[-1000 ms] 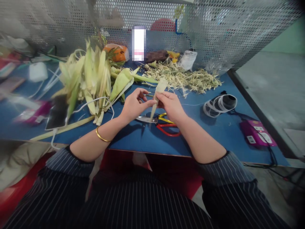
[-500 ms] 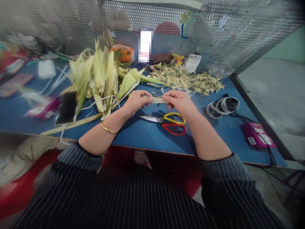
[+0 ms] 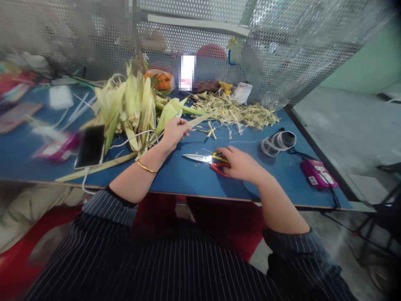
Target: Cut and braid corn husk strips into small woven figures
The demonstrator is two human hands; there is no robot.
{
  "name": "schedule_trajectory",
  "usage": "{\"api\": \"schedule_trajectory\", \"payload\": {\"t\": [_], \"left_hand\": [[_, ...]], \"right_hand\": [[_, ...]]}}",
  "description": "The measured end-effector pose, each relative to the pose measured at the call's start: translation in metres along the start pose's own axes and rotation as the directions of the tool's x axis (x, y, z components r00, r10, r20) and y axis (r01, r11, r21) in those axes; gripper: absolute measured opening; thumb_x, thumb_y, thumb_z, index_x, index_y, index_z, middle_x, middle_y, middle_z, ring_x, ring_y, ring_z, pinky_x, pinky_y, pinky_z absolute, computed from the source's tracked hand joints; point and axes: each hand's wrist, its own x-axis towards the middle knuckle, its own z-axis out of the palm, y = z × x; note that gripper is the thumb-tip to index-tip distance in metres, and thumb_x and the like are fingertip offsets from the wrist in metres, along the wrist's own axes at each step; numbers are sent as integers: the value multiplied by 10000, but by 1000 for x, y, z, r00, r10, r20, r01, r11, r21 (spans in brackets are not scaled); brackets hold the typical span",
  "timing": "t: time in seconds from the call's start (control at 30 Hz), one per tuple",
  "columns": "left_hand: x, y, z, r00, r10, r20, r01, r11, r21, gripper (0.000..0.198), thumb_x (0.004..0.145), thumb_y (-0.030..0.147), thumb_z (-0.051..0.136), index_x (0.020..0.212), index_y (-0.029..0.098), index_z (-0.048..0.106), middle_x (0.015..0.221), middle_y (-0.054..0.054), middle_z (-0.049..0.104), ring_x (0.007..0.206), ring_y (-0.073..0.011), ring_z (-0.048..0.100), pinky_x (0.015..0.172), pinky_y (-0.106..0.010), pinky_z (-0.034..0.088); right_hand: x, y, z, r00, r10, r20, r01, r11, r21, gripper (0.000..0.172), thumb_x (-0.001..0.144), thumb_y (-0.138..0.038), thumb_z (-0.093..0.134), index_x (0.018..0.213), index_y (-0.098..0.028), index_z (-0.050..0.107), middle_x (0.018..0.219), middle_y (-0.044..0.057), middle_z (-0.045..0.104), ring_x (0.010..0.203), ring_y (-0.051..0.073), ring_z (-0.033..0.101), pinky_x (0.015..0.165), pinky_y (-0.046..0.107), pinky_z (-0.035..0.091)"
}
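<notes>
Crowding the counter [image 3: 175,179], husks [image 3: 133,104] stand beside the left hand [image 3: 176,131]; shreds [image 3: 238,109] lie beyond. That hand's grip pinches a strip [image 3: 200,120] slanting away rightward. Scissors [image 3: 205,159] lie blades left, handles under the right hand [image 3: 242,164]; I can't tell its grip. The purple box [image 3: 318,173] has unreadable markings.
</notes>
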Motion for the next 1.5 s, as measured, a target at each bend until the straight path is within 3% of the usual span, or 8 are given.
{"api": "schedule_trajectory", "payload": {"t": [0.2, 0.37, 0.47, 0.57, 1.07, 1.3, 1.4, 1.5], "left_hand": [[5, -5, -1, 1000, 21, -22, -22, 998, -65, 88, 832, 161, 674, 794, 106, 616, 761, -71, 649, 544, -77, 550, 482, -219, 352], [9, -5, -3, 999, -14, -45, 9, 995, -102, 70, 827, 162, 684, 841, 114, 634, 749, -54, 644, 540, -63, 513, 479, -214, 356], [7, -4, -1, 999, -22, -26, 19, 994, -107, 115, 839, 200, 694, 901, 118, 642, 738, -45, 635, 565, -72, 513, 498, -225, 389], [4, -5, 1, 1000, -17, -7, 16, 994, -105, 112, 846, 210, 690, 902, 118, 659, 733, -48, 619, 598, -94, 539, 510, -233, 395], [5, -14, 5, 992, -40, 119, 50, 995, -81, 193, 844, 298, 727, 824, 115, 669, 770, -61, 663, 560, -75, 484, 513, -258, 342], [8, -12, 5, 996, -86, 36, 91, 982, -165, 113, 851, 213, 661, 785, 122, 647, 798, -76, 634, 597, -98, 535, 502, -232, 336], [8, -6, 2, 993, -120, -25, 112, 974, -198, 122, 823, 249, 693, 850, 132, 672, 813, -74, 619, 667, -139, 564, 509, -233, 348], [8, 1, -5, 993, -107, -51, 94, 973, -210, 162, 844, 276, 679, 911, 129, 683, 830, -69, 613, 665, -122, 525, 518, -232, 323]], "right_hand": [[-2, -4, 10, 1000, -4, 20, 6, 996, -93, 666, 776, -143, 512, 1441, -165, 475, 1140, 168, 660, 896, 282, 663, 704, 340, 470], [-13, 8, 14, 985, 82, -149, -35, 954, 296, 617, 812, -204, 519, 1428, -239, 494, 1349, 95, 627, 1120, 268, 637, 905, 365, 489], [-14, 17, 12, 925, 329, -192, -149, 777, 612, 570, 798, -397, 619, 1322, -185, 546, 1022, 80, 698, 887, 240, 646, 808, 371, 512], [-7, 23, 8, 915, 384, -122, -194, 686, 701, 638, 702, -542, 720, 1221, -200, 577, 805, 6, 614, 706, 182, 550, 721, 348, 486], [55, 11, -4, 911, 353, -211, -141, 749, 647, 580, 723, -689, 624, 945, -163, 731, 591, -28, 509, 556, 133, 422, 556, 277, 329], [57, 30, -4, 794, 447, -412, -277, 869, 410, 528, 823, -642, 568, 995, -174, 740, 823, 89, 714, 719, 234, 596, 674, 343, 435], [42, 36, -7, 863, 345, -369, -245, 925, 292, 472, 833, -552, 599, 1105, -186, 721, 986, 108, 748, 844, 277, 662, 753, 368, 476], [20, 27, -6, 962, 96, -257, -46, 980, 194, 461, 856, -444, 591, 1243, -204, 665, 1162, 100, 723, 981, 263, 678, 836, 355, 495]]}}
